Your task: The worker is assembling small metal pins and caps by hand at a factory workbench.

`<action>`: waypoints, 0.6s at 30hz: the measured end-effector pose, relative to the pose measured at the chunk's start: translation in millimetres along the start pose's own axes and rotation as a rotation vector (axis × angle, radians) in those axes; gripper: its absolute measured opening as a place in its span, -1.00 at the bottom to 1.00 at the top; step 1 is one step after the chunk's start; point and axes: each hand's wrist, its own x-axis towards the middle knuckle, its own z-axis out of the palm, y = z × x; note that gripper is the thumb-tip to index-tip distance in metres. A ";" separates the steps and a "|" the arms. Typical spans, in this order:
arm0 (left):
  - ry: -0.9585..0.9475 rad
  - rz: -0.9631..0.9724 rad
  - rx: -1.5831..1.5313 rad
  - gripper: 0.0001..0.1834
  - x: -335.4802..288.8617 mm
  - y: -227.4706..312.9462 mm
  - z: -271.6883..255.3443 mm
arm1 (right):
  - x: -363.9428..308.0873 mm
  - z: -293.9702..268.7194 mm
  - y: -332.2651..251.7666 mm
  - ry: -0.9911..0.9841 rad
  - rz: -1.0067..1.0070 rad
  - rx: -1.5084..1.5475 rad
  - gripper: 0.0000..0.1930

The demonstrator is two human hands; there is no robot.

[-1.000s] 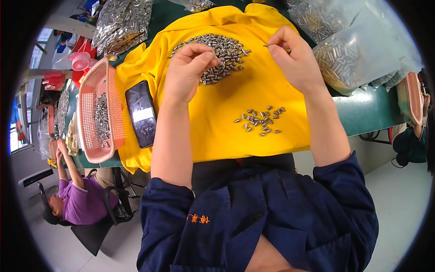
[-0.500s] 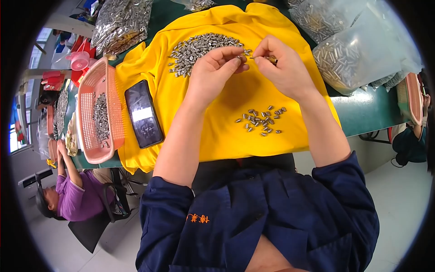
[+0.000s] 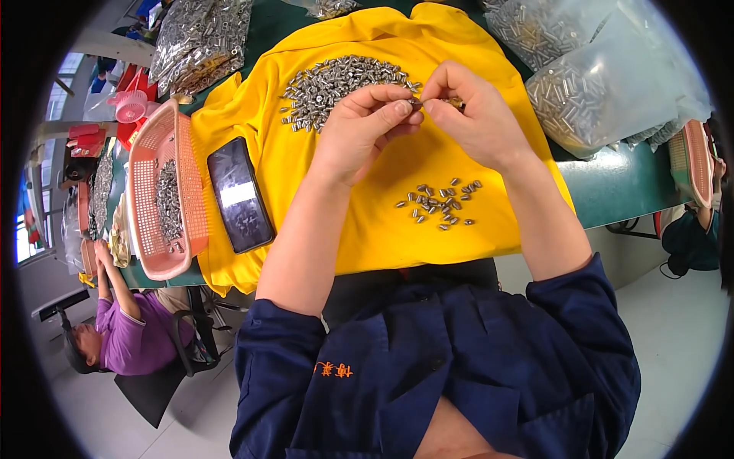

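Note:
Over a yellow cloth, both hands meet fingertip to fingertip. My left hand pinches a small metal cylinder between thumb and fingers. My right hand is closed, thumb against forefinger, on a small brass-coloured piece mostly hidden in the fingers; its kind cannot be made out. Beyond the left hand spreads a large heap of small metal cylinders. Nearer to me, below the hands, lies a smaller loose group of similar metal cylinders.
A phone lies left of the heap, beside a pink basket holding more metal parts. Clear bags of metal parts stand at back left and right on the green table. A person in purple sits at far left.
My left and right fingertips have come together from slightly apart, meeting at the small metal cylinder. The view has shifted slightly; the heap and the loose group look the same.

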 end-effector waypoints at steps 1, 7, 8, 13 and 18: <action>0.000 -0.004 0.008 -0.85 -0.1 -0.2 0.4 | -0.2 0.0 -0.8 -0.016 0.017 0.024 -0.91; 0.044 0.047 0.086 -0.86 0.7 -2.9 0.9 | -2.5 4.5 3.1 0.041 -0.085 -0.284 -0.92; 0.046 0.048 0.086 -0.86 1.3 -3.3 1.5 | -2.1 5.6 3.7 0.038 -0.086 -0.283 -0.92; 0.118 0.078 0.233 -0.87 1.7 -3.6 4.9 | -1.6 6.4 11.9 0.076 -0.064 -0.132 -0.92; 0.140 0.101 0.283 -0.88 4.2 -0.3 1.5 | 1.6 9.4 10.9 0.062 0.145 0.092 -0.90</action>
